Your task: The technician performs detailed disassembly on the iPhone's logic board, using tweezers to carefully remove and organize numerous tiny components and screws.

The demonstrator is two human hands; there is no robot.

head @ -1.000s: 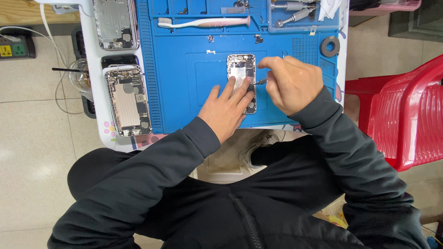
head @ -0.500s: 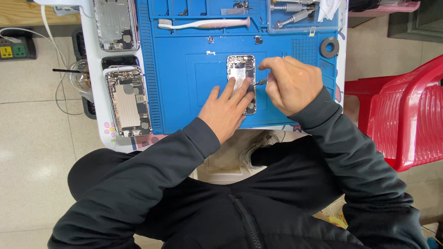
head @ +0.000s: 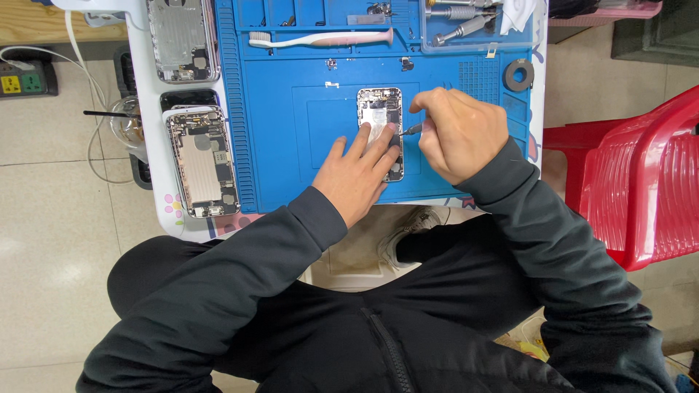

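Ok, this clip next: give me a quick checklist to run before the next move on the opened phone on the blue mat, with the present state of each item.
1. Opened phone lies flat on the blue mat: ok.
2. Left hand steadies it, fingers pressed on its lower half: ok.
3. Right hand grips a thin metal tool with its tip at the phone's right edge: ok.
4. What kind of tip the tool has, and whether it is seated on a part: cannot tell, too small.
5. Small loose parts on the mat lie apart from both hands: ok.
6. Toothbrush and the two other phone bodies lie away from the hands: ok.
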